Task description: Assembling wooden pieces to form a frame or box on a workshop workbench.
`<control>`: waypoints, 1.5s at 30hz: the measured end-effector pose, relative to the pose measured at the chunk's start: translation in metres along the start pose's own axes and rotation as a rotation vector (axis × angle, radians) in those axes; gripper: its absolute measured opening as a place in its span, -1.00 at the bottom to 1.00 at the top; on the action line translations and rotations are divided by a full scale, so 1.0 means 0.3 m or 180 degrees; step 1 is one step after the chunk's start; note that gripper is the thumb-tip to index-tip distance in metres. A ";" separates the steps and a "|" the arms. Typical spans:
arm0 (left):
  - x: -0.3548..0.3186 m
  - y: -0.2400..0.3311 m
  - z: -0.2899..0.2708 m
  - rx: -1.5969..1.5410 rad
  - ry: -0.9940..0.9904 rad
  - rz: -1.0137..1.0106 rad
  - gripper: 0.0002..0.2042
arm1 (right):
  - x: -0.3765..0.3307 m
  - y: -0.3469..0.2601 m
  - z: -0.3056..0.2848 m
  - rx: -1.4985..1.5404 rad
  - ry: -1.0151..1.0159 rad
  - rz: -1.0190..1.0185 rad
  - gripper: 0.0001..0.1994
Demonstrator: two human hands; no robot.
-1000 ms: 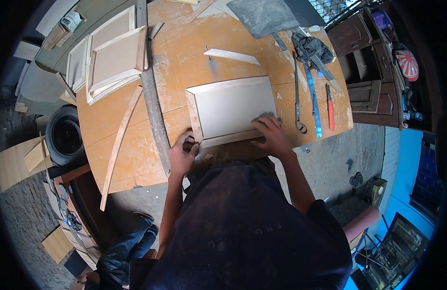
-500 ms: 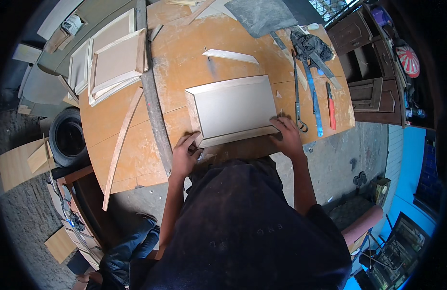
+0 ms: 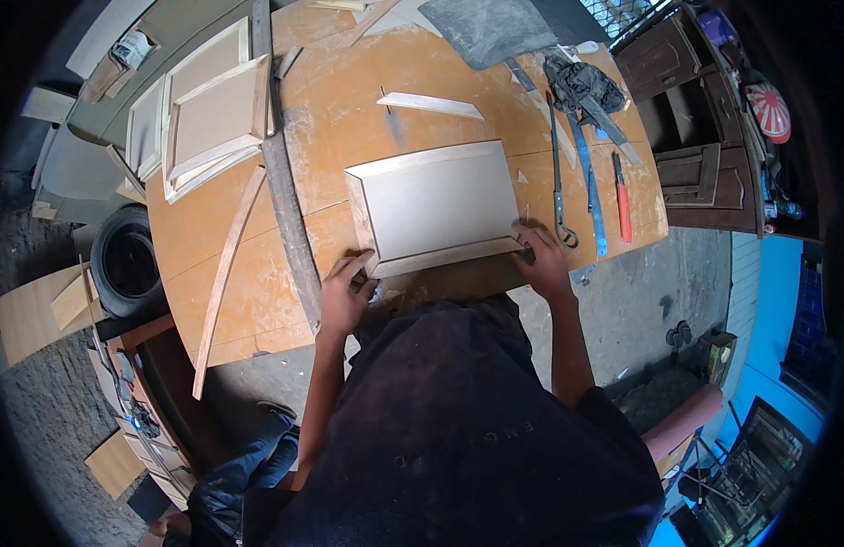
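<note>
A pale flat panel [image 3: 440, 208] lies on the wooden table in front of me, with wooden strips along its far, left and near edges. My left hand [image 3: 345, 294] grips the near left corner, fingers bent over the strip. At the near right corner, my right hand [image 3: 542, 263] has its fingers closed on the end of the near strip [image 3: 449, 257]. Beyond the panel lies a loose, angle-cut wooden strip [image 3: 435, 105]. A handsaw with a dark blade [image 3: 558, 169] and a red-handled tool [image 3: 623, 205] lie to the right.
Framed panels [image 3: 219, 114] are stacked at the table's left, beside a long dark bar [image 3: 289, 191]. A thin wooden strip [image 3: 228, 283] overhangs the near left edge. Black crumpled cloth [image 3: 584, 84] and a blue strip [image 3: 590, 196] lie right. A tyre [image 3: 130, 260] stands left of the table.
The view has shifted slightly. Both hands stay at the panel's near corners, with only slight finger movement.
</note>
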State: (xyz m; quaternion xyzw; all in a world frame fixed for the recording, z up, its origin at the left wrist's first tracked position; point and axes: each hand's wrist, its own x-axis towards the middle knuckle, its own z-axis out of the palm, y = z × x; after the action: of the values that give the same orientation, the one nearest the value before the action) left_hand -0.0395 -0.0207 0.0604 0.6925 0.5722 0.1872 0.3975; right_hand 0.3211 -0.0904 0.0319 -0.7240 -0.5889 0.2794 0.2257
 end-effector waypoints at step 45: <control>0.325 -0.018 -0.001 -0.0368 0.1308 -0.0907 -0.76 | 0.517 -0.299 0.104 0.0051 0.0329 -0.1594 -0.80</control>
State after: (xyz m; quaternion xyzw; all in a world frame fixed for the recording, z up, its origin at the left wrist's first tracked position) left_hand -0.0165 0.0713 0.0374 0.5284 0.7212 0.2984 0.3341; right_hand 0.2582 0.0798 0.0460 -0.5670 -0.7354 0.1820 0.3234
